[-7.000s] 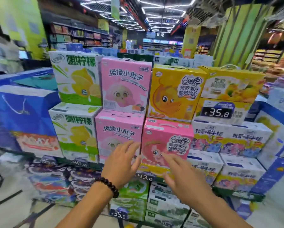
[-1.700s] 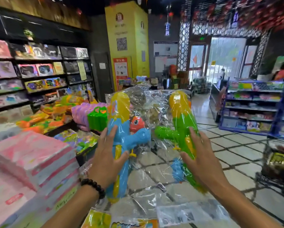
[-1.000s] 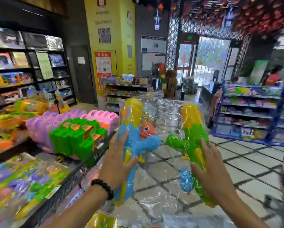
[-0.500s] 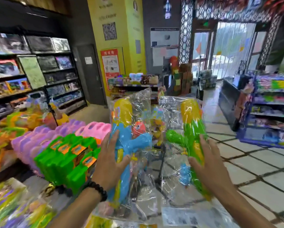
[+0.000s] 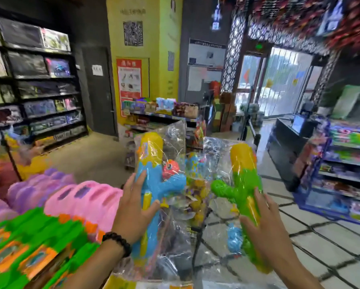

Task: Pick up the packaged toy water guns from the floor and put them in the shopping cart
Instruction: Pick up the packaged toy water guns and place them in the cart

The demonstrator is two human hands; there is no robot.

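Clear plastic wraps two toy water guns, and both are held upright in front of the person, above the tiled floor (image 5: 325, 245). The left hand (image 5: 134, 207) grips the blue water gun (image 5: 152, 184) around its body, with the fingers reaching up along the left side and the thumb pressing from the right. This forearm rises from the lower edge of the view, and a black bead bracelet (image 5: 117, 241) sits on the wrist. The right hand (image 5: 264, 226) holds the green water gun (image 5: 243, 184) in the same way, the fingers lying flat along the right side of the gun and the thumb closing on it from the left. Both guns have a yellow top end, and their short handles point toward each other in the space between the hands. The crinkled bags touch there. Just left of the left hand lie pink toys (image 5: 85, 197), and nearer to the person green and orange toys (image 5: 28, 243), all blurred. Far beyond the left hand stand dark shelves (image 5: 39, 88) and a yellow pillar (image 5: 145, 59). Beyond the right hand is a blue shelf with goods (image 5: 346, 174).
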